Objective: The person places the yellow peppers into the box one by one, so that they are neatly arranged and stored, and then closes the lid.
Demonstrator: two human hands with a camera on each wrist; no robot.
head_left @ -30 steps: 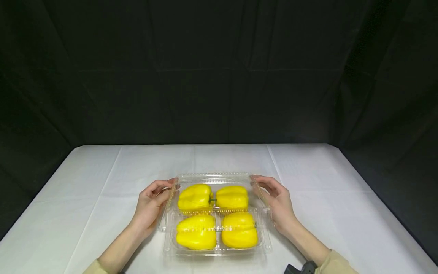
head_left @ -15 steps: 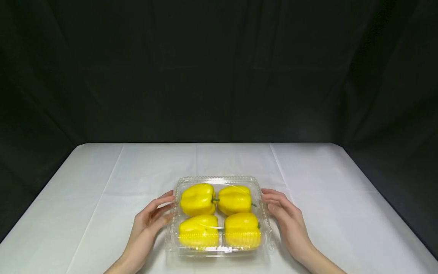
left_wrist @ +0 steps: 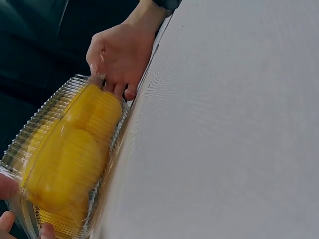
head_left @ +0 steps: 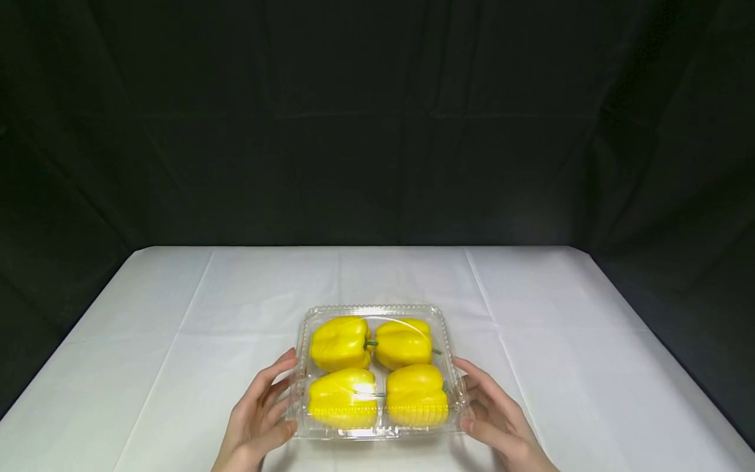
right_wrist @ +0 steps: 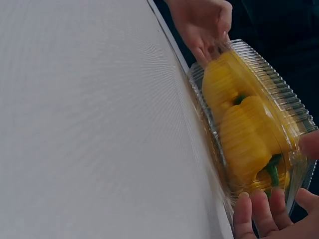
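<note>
A clear plastic clamshell container [head_left: 380, 429] sits near the front of the table with its ribbed lid down. Inside lie yellow bell peppers [head_left: 340, 344] with green stems, two behind and two in front. My left hand [head_left: 253, 416] holds the container's left side, its thumb by the front corner. On the opposite side my right hand [head_left: 501, 419] grips the wall, thumb near the front right corner. In the right wrist view, fingertips [right_wrist: 261, 211] press the container's side while the thumb [right_wrist: 310, 144] lies at the lid's edge.
A white cloth [head_left: 177, 367] covers the table, creased in long lines. Black curtains [head_left: 377, 124] hang behind it and at both sides. A dark band [left_wrist: 168, 4] is on my right wrist.
The lid has swung down over the peppers. Both hands have come from the lid's edges toward the front and now hold the container's sides. The base has barely moved.
</note>
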